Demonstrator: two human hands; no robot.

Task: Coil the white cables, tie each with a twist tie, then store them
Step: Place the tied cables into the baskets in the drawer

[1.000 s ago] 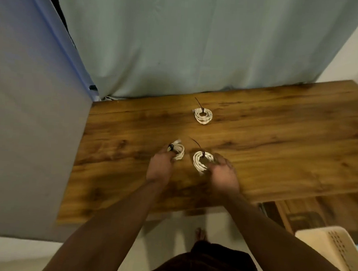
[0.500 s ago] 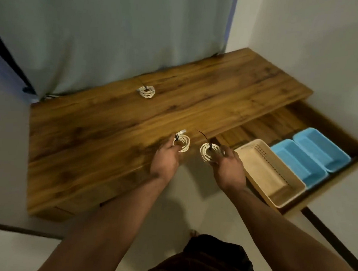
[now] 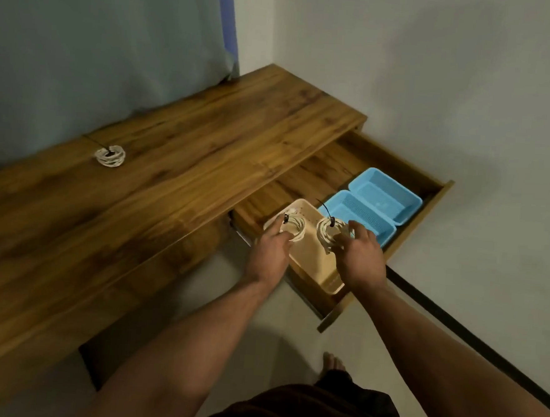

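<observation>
— Holding anything, those hands?
— Yes. Left hand (image 3: 269, 250) pinches a tied coil (image 3: 293, 229) at its near edge, fingers pressed onto the loops. Right hand (image 3: 358, 255) grips a second coil (image 3: 329, 233) the same way, fingers curled round its right side. Each coil sticks out past the fingertips, away from the person.
— Where are they hanging?
— Both over the beige tray (image 3: 315, 260) in the open drawer (image 3: 405, 237). Whether either coil touches the tray, I cannot tell.
— Ties?
— A black tie (image 3: 327, 212) juts up and left from the right coil; a short dark one (image 3: 286, 218) sits on the left coil.
— Any more cable?
— A third coil (image 3: 110, 155) lies on the desk (image 3: 178, 169), well apart, near the curtain (image 3: 99, 43), with a thin dark tie trailing from it.
— And the room?
— Wooden desk against a pale curtain, white wall (image 3: 438, 89) to the right, pale floor (image 3: 291, 323) below. Two blue trays (image 3: 373, 205) lie side by side in the drawer beyond the beige one.
— What's hard to read?
— The hands cover the near part of both coils and much of the beige tray. Dim light blurs the loops, so cable ends cannot be made out. A bare foot (image 3: 333, 362) shows partly above dark shorts (image 3: 311, 412).
</observation>
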